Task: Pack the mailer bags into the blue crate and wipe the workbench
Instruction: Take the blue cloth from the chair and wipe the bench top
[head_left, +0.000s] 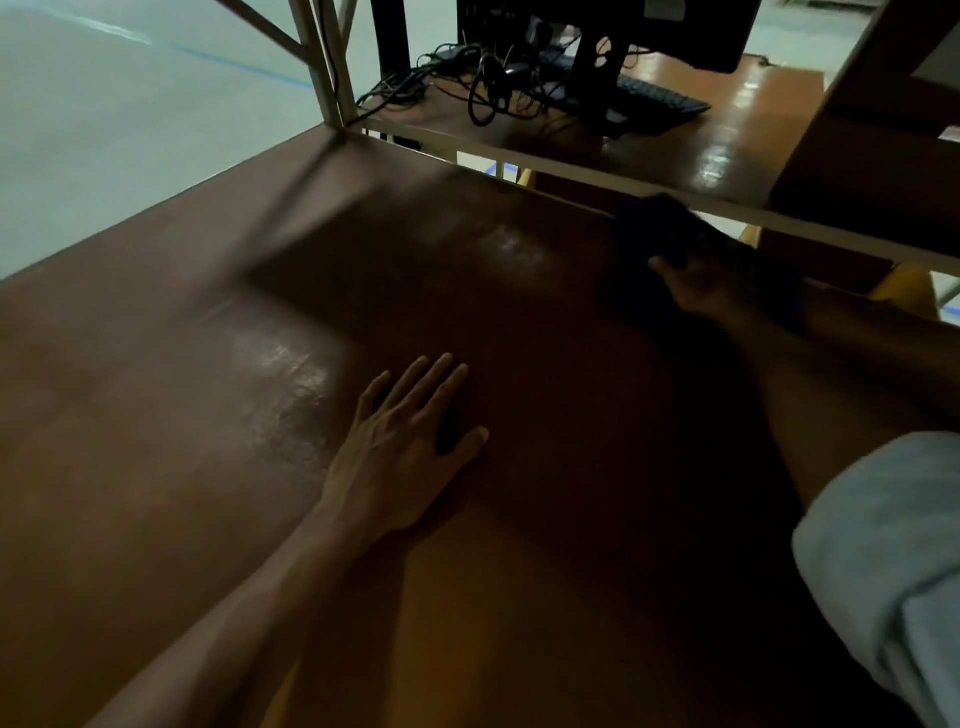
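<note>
Cloth (670, 234): we see it as a dark, blurred wad at the upper right of the frame, pressed onto the brown worktop (208, 415) close to the far edge, just under the pale rail (571, 174) of the shelf. Our right hand (722, 286) lies on top of it; its fingers (662, 267) appear closed around the wad, though shadow and blur hide the exact grip. Our left hand (400, 452) rests flat at the centre of the frame, fingers spread wide and holding nothing, well apart from the cloth.

No mailer bags and no blue crate show here, and the worktop is bare, so we judge the packing done and the wiping in hand.

We take the cloth to be soft, light and limp. It should fold and bunch under the palm rather than hold any shape, and it will drag a little on the glossy surface instead of sliding freely. The best hold, we think, is from above, with the palm pressing down on the middle and the fingertips curled over the leading edge so the wad does not roll out from beneath. Nothing about it looks fragile.

Beyond the rail, at the top of the frame, a keyboard (660, 98) and tangled cables (488, 88) sit on another desk, clear of the wiping.
</note>
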